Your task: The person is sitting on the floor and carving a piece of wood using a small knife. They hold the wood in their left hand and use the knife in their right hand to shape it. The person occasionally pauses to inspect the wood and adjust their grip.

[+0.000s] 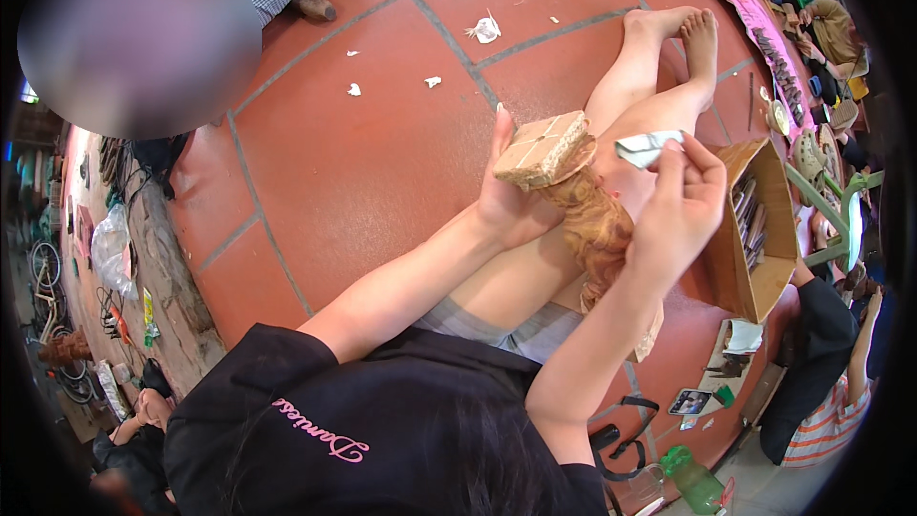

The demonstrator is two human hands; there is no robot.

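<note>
A brown carved wooden figure [597, 220] with swirling grain lies slantwise across my lap. Its pale, square block end [543, 150], with lines crossing on its face, points up and away from me. My left hand [506, 203] supports the carving just below this block, one finger stretched up along the side and the others partly hidden beneath. Above the carving's right side, my right hand [680, 201] pinches a folded piece of whitish paper [645, 148] with dark marks between thumb and fingers. The paper is apart from the wood. My right forearm hides part of the carving's near end.
A cardboard box [764, 277] holding thin brownish pieces stands right of my legs. White scraps [485, 31] lie on the red tile floor [334, 153]. A phone [690, 402] and green bottle [695, 483] are at lower right. Other people sit around; a long log [158, 239] lies left.
</note>
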